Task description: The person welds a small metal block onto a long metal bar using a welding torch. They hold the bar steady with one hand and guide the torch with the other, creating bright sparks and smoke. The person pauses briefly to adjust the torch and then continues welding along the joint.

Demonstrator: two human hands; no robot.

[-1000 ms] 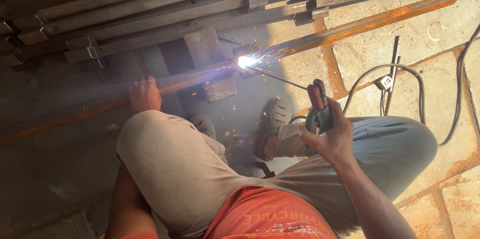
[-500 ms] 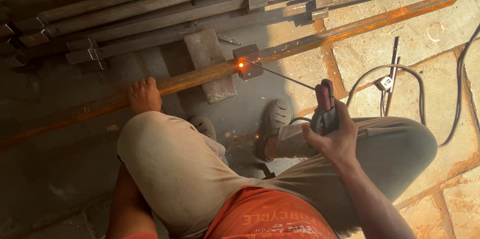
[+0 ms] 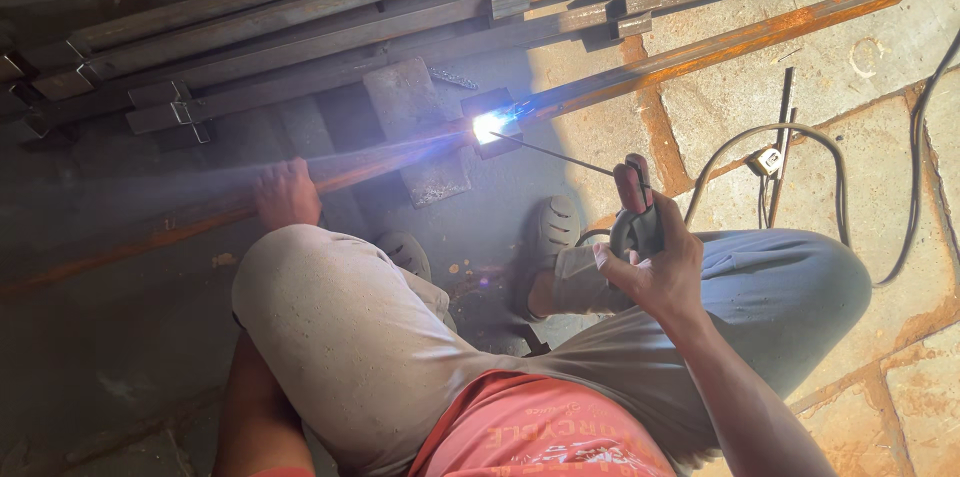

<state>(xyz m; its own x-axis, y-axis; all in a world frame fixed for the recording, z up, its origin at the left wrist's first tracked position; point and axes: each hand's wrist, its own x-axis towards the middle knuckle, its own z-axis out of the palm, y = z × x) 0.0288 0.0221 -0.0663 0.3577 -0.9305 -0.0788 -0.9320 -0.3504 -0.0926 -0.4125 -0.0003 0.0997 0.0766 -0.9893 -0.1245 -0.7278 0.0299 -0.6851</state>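
Since half a second before, your arc had flared bright again at the joint. Your left hand [image 3: 286,193] pressed flat, fingers spread, on the rusty steel bar [image 3: 700,47] lying on the floor. At mid-bar the welding rod [image 3: 555,154] touched the glowing joint [image 3: 490,124]. Your right hand [image 3: 655,257] kept its fingers clenched around the electrode holder [image 3: 637,205]

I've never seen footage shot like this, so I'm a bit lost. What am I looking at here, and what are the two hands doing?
The camera sits on a person's head, looking down at their knees and hands. They squat on a stone floor. The right hand grips a welding electrode holder; its thin rod reaches to a bright arc on a long rusty steel bar. The left hand rests on that bar. More steel bars lie stacked behind, and cables trail at the right.
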